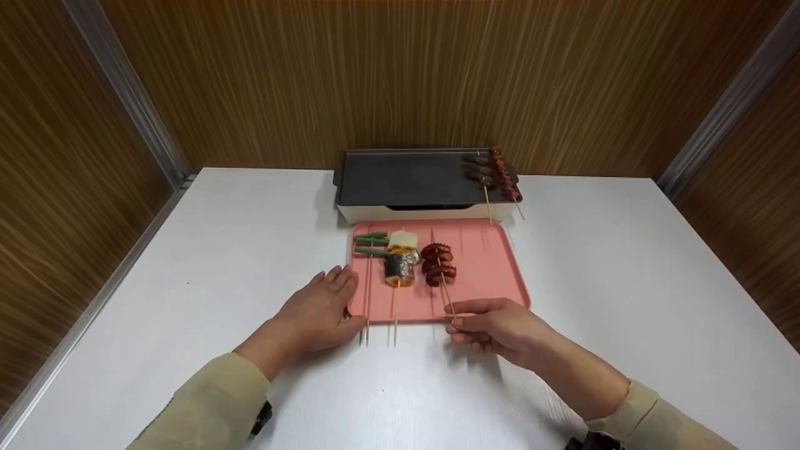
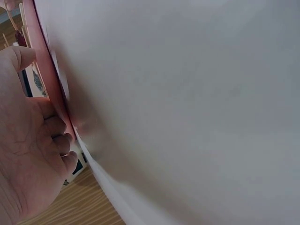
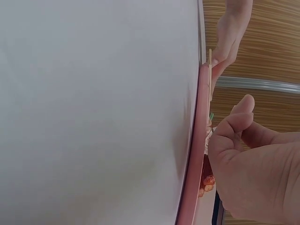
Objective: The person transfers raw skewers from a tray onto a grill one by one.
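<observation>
My right hand (image 1: 500, 328) pinches the lower stick of a skewer of glossy dark-red ridged pieces (image 1: 439, 265) between thumb and fingers, at the front edge of the pink tray (image 1: 481, 269). The food end lies over the tray. My left hand (image 1: 322, 309), fingers extended, rests at the tray's left front corner; its thumb reaches the sticks there. In the left wrist view, the left fingers (image 2: 61, 126) lie along the tray rim. The tray also bears a skewer with silvery-skinned and white pieces (image 1: 400, 265) and a skewer of green stalks (image 1: 370, 244).
Behind the tray stands a black-topped griddle (image 1: 406, 178) with a pale base. On its right side lie a dark brown skewer (image 1: 480, 172) and a red skewer (image 1: 502, 172), sticks overhanging the front. Wood-grain panels (image 1: 400, 75) enclose the white table (image 1: 250, 219).
</observation>
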`<state>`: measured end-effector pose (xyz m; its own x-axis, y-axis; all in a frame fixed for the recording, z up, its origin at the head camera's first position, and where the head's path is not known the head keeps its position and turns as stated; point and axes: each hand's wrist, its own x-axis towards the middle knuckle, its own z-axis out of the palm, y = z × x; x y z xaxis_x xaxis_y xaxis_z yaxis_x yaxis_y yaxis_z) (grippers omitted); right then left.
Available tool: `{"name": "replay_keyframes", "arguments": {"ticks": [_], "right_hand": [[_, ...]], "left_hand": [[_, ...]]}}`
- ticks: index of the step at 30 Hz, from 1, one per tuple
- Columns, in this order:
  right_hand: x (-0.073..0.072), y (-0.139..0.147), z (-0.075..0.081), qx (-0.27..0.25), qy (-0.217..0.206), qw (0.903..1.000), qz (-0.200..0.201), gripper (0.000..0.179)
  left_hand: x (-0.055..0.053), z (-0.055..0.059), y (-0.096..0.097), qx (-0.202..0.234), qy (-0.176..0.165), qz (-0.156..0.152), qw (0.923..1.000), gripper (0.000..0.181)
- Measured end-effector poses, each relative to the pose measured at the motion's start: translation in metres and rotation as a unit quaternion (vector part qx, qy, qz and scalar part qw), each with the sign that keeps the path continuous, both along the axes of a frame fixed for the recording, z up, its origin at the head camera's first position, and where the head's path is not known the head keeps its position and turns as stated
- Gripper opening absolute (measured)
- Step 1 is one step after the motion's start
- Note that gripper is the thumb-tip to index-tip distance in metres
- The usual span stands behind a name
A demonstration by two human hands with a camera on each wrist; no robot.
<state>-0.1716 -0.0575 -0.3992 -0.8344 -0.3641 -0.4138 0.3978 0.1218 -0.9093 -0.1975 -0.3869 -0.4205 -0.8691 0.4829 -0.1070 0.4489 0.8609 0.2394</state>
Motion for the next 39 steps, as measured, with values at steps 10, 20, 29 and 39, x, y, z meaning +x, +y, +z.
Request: {"name": "replay_keyframes", "arguments": {"ticks": [10,20,29,39], "right_hand": [[0.007,0.010,0.012,-0.010,-0.001,0.9999,0.001,0.049],[0.008,0.021,0.034,-0.024,0.025,0.9994,0.009,0.054],[-0.014,0.023,0.052,-0.021,0.040,0.9989,-0.012,0.050],[-0.057,0.020,0.065,-0.036,0.025,0.9987,-0.025,0.044]], "left_hand": [[0.001,0.000,0.000,0.001,0.003,0.001,1.0000,0.084],[0.000,0.001,0.000,0.002,0.001,-0.002,1.0000,0.084],[0.000,-0.001,-0.001,0.005,0.005,-0.008,0.9999,0.083],[0.001,0.000,0.000,0.008,0.008,0.001,0.9999,0.083]]}}
